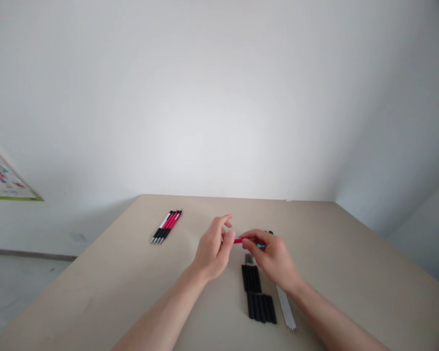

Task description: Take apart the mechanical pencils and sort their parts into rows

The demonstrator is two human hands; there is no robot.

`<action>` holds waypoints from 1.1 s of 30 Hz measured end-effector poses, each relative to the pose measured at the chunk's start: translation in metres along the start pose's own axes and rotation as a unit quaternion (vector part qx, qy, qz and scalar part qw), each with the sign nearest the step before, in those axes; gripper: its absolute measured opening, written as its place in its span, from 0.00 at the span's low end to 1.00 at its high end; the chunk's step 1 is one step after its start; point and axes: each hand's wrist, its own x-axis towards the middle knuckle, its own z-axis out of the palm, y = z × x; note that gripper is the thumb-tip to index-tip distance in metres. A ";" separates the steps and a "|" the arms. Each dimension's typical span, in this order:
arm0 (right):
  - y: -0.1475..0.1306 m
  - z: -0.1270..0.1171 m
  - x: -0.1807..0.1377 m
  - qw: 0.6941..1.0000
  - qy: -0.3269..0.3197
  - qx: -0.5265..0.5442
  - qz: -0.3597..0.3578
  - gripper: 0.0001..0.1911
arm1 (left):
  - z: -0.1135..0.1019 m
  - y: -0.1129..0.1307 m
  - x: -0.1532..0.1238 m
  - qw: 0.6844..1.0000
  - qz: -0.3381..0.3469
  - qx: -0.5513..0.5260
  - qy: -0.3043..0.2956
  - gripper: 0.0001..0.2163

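Note:
A slim red pen barrel (238, 240) spans the gap between my hands above the table. My left hand (214, 248) pinches its left end with the thumb against the fingers, one finger raised. The fingertips of my right hand (272, 251) close on the other end. Just below the hands lie small grey springs (249, 258), a row of short black tubes (251, 278) and a second row of black tubes (262, 307). Thin white refills (287, 309) lie partly under my right wrist. A blue piece (260, 246) is mostly hidden behind my right hand.
Several assembled pens (167, 226), red and white with black grips, lie side by side at the left of the beige table (113, 282). The table's far edge meets a white wall (205, 97). A poster (7, 175) hangs at the left.

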 end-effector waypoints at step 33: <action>0.008 -0.016 0.012 0.956 -0.021 0.257 0.138 0.17 | 0.005 -0.009 0.011 0.937 -0.138 -0.311 0.083 0.06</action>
